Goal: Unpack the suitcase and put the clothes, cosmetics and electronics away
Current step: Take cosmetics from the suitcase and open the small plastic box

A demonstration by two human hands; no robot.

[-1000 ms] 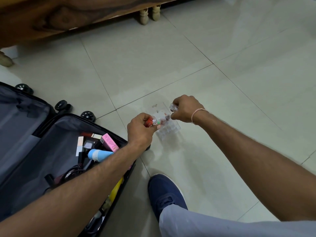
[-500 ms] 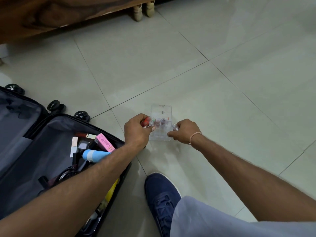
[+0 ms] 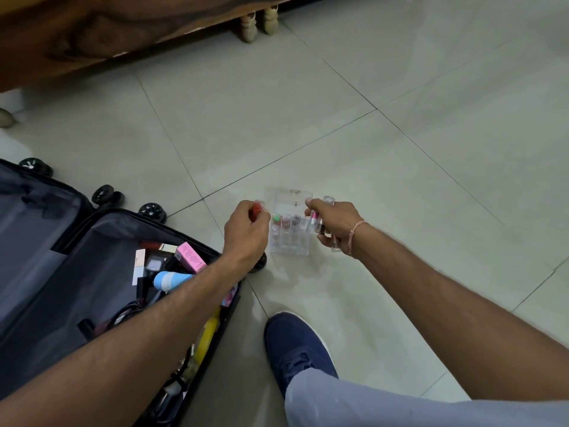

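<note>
Single head cam, wide-angle, pitched steeply down at the tiled floor (image 3: 400, 87). Forearms enter from the bottom corners, open suitcase (image 3: 77, 272) lower left, wooden furniture (image 3: 92, 32) along top edge. No second view.

Bare forearms, pink wrist thread (image 3: 354, 234), navy shoe (image 3: 295, 346)

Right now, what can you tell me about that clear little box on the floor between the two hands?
The clear organizer looks like see-through plastic, split into small slots. It sits flat on the tiled floor, just beyond the open suitcase. Three small tubes stand in one row, one green-topped. The left hand holds a red item beside it; the right hand grips several tubes at its other edge.
</note>
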